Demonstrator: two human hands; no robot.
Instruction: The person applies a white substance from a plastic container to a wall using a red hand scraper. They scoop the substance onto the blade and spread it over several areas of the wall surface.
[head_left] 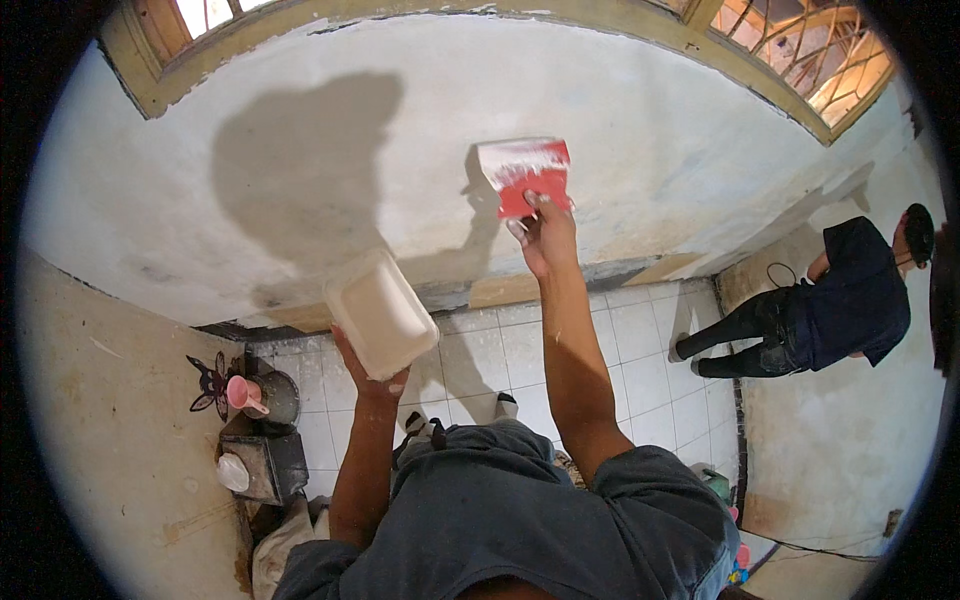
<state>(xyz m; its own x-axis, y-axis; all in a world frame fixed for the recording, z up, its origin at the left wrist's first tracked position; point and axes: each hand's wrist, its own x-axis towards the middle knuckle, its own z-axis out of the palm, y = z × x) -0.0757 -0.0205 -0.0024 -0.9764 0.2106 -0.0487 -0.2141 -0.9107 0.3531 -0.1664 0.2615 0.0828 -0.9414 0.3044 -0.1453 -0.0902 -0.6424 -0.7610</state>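
My right hand [545,238] is closed round the lower part of a red plastic putty spreader [535,187]. White paste covers the spreader's upper part, and white smears mark my fingers. The spreader is raised against or close to the pale wall [430,130]; whether its edge touches, I cannot tell. Lower and to the left, my left hand [372,374] grips a cream rectangular plastic tub [383,315] from its near end, thumb and fingers on opposite sides. The tub is tilted, and any paste in it is hard to tell from the plastic.
Yellowish window frames [690,40] run along the wall's top. To the left, a pink dipper [244,394] rests at a dark bucket [280,398] by a black box [280,462]. Another person [850,300] in dark clothes stands at the right wall. White tiles [520,350] cover the floor.
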